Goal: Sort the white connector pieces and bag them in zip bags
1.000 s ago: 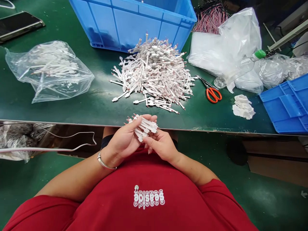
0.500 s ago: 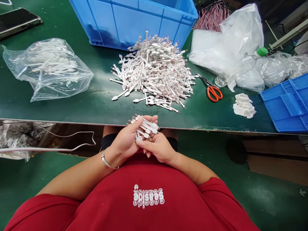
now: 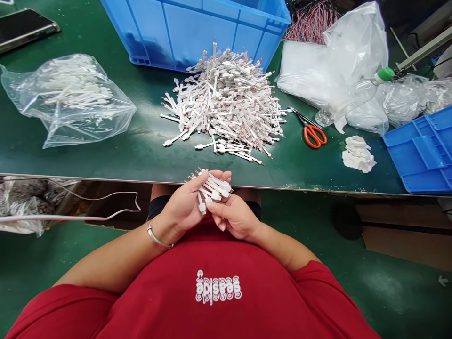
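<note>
A bunch of short white cables [image 3: 213,186] with white plugs and bare reddish wire ends lies in my left hand [image 3: 184,202], whose thumb presses on top. From the other side, my right hand [image 3: 240,216] has its thumb and fingers closed on a plug end of the bunch. Both hands are in front of my body at the table's near edge. Just beyond them on the table rises a large pile of the same white cables [image 3: 233,103].
Behind the pile stands a blue crate [image 3: 190,33]. At left are a clear bag of cables [image 3: 79,94] and a phone [image 3: 26,29]. To the right lie orange-handled scissors [image 3: 313,134], crumpled white paper [image 3: 358,154], a plastic bottle [image 3: 358,96], plastic bags [image 3: 307,66] and another blue crate [image 3: 423,150].
My right thumb and fingers have shifted slightly along the plugs, and the plug ends in the bunch are spread a little more. My left hand has hardly moved.
</note>
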A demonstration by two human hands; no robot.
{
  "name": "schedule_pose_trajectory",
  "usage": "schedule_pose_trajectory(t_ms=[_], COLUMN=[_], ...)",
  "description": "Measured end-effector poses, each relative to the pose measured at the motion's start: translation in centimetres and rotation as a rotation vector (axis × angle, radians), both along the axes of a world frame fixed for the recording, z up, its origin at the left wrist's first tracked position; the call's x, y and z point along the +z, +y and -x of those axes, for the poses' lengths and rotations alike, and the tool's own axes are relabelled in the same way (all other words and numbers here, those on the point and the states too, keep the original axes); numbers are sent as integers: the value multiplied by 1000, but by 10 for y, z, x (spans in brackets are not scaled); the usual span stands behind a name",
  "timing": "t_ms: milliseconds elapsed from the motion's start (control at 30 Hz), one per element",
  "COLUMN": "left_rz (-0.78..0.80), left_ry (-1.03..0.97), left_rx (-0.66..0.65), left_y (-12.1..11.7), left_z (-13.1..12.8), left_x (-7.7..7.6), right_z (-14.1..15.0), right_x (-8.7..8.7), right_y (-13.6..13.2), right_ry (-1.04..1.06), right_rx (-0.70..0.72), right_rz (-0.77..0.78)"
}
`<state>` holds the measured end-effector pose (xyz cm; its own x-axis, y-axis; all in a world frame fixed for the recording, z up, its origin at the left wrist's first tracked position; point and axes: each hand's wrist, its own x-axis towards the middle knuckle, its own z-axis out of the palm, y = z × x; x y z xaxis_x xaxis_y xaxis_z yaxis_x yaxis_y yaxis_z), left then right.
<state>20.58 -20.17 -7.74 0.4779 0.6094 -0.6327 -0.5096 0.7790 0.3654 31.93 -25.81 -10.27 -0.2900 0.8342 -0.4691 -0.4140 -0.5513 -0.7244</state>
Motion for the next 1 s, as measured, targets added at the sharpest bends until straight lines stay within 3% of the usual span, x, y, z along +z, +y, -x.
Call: schedule_pose_trajectory(t_ms=[267, 367, 467, 600, 733, 867, 1000], left_rz=[-23, -120, -462, -1172, -1838, -1984, -1980], left_ry=[24, 68, 239, 592, 772, 780, 755], left_rx=[4, -33, -157, -366, -465, -784, -872], left_y=[1, 1, 6, 29, 60, 69, 61], left_z=[-2, 0, 6, 11, 5, 3, 12], left_x=[-1, -2, 5, 16, 2, -22, -29], right_z=[-1, -4, -10, -20, -27, -25, -21], right_x=[-1, -2, -1, 2, 3, -6, -17], right_y=[2, 1, 1, 9, 19, 19, 17], right_ry=[22, -32, -39, 113, 238, 254, 325], right_rx=[-26, 11, 115, 200, 174, 190, 173], right_rz=[17, 21, 25, 27, 96, 196, 217])
